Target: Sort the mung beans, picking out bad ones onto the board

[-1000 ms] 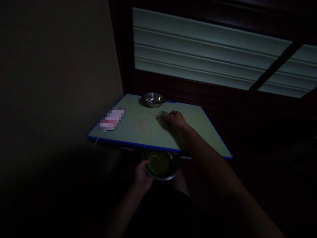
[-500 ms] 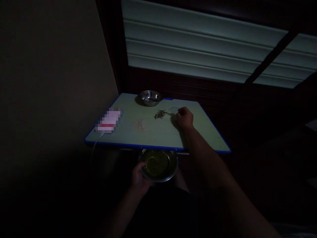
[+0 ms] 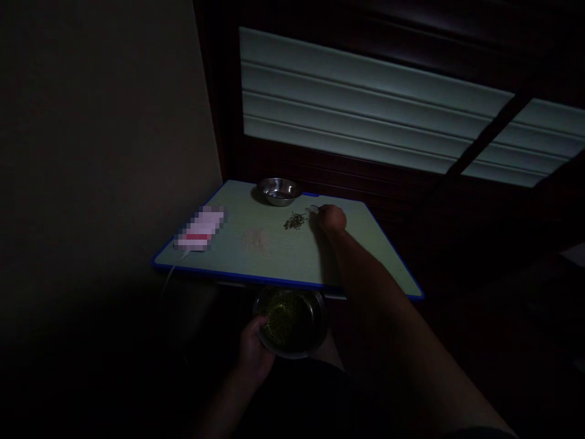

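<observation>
My left hand (image 3: 256, 352) is closed on the left rim of a metal bowl (image 3: 297, 353), thumb over the edge. Small green grains (image 3: 281, 320), like mung beans, lie inside, gathered toward the left. This bowl sits low, just below the table's front edge. Over the table's right half, my right hand (image 3: 332, 218) is closed, with a small clear piece (image 3: 313, 208) jutting from its left side; its kind is too dim to make out. Left of that hand lies a loose patch of dark grains (image 3: 295, 221). A second metal bowl (image 3: 280, 201) stands behind it.
The pale table (image 3: 223, 262) has a blue rim. A blurred pinkish phone-like object (image 3: 201, 228) with a white cable (image 3: 170, 274) lies at left. A pale patch (image 3: 256, 239) marks the middle. A wall and slatted panel (image 3: 347, 103) close off the left and back.
My right hand has shifted slightly left and turned, and the clear piece shows smaller now. The grains in the held bowl have shifted left. The camera view has tipped up a little.
</observation>
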{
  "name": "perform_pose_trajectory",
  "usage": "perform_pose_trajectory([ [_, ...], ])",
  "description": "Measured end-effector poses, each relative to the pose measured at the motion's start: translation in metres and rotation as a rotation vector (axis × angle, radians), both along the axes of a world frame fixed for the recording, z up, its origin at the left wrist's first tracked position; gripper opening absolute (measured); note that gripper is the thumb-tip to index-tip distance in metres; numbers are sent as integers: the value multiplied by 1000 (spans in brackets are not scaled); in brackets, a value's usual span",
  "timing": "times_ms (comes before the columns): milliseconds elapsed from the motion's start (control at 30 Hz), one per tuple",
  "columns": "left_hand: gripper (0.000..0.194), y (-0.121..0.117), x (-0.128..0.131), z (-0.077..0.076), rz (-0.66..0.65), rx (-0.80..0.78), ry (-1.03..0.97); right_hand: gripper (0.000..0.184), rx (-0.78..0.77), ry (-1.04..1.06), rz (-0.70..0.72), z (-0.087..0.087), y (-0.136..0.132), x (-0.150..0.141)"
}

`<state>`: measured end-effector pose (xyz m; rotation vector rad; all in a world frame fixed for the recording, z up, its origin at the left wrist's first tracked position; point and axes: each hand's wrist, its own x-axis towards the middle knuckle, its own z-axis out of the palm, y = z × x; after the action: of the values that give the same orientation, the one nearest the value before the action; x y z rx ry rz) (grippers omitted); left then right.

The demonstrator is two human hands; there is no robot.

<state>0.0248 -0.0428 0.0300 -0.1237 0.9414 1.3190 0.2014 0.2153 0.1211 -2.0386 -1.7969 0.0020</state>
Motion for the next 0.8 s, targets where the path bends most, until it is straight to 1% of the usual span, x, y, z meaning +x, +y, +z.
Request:
perform_pose_trajectory([
  [267, 14, 0, 1, -1, -5, 13, 10, 32, -1, -1, 299, 0, 10, -19],
  [433, 18, 2, 2, -3, -9, 15, -3, 28, 2, 36, 489, -1, 9, -20],
  [667, 22, 3, 3, -2, -6, 71, 9, 27, -2, 48, 578, -5, -4, -12],
  [800, 20, 1, 4, 0, -15, 33, 10, 27, -4, 51, 598, -4, -14, -10],
])
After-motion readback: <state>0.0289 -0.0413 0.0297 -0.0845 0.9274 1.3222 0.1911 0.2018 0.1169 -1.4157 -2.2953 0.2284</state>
